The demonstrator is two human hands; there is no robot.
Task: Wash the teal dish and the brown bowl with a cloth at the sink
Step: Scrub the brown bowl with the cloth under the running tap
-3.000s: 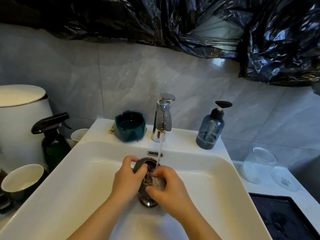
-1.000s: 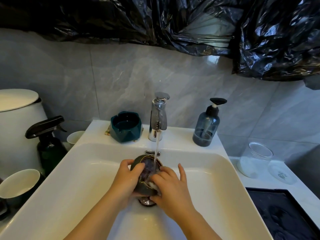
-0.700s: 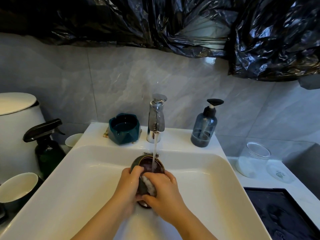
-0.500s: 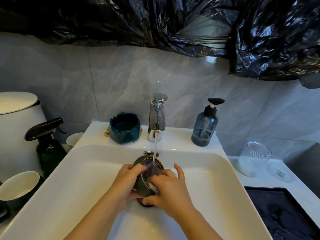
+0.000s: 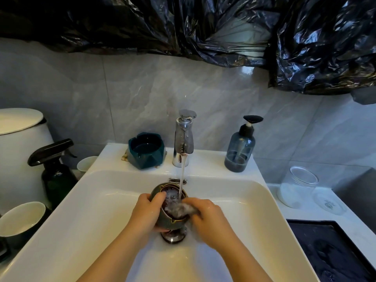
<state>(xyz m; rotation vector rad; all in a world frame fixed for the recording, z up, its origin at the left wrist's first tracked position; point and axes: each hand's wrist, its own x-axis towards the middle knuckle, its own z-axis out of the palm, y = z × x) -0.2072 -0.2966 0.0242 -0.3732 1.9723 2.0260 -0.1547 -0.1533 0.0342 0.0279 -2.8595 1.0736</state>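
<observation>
The brown bowl is in the middle of the sink, directly over the drain; whether its foot touches the drain I cannot tell. The left hand grasps it from the left side, with the thumb hooked over the rim and the other fingers curled round the outer wall. The bowl is tipped. Its axis from foot to mouth runs from the near edge of the sink up toward the back edge, so the mouth faces the faucet, and the water stream falls straight into it.

The right hand comes in from the right, its fingers bunched round the cloth, which is pressed inside the bowl against the near right part of the rim. That hand is blurred, so the exact finger placement is unclear.

This looks like the scrubbing step on the bowl. What matters for the wiping is that the open mouth lies just left of and beyond the right hand's fingers, so the cloth can sweep round the inside while the left hand turns or steadies the bowl.

The teal dish stands upright on the back ledge of the sink, toward its back left corner and just left of the faucet. It is well apart from both hands, and the left hand is the nearer. A soap dispenser stands on the ledge to the right of the faucet.
</observation>
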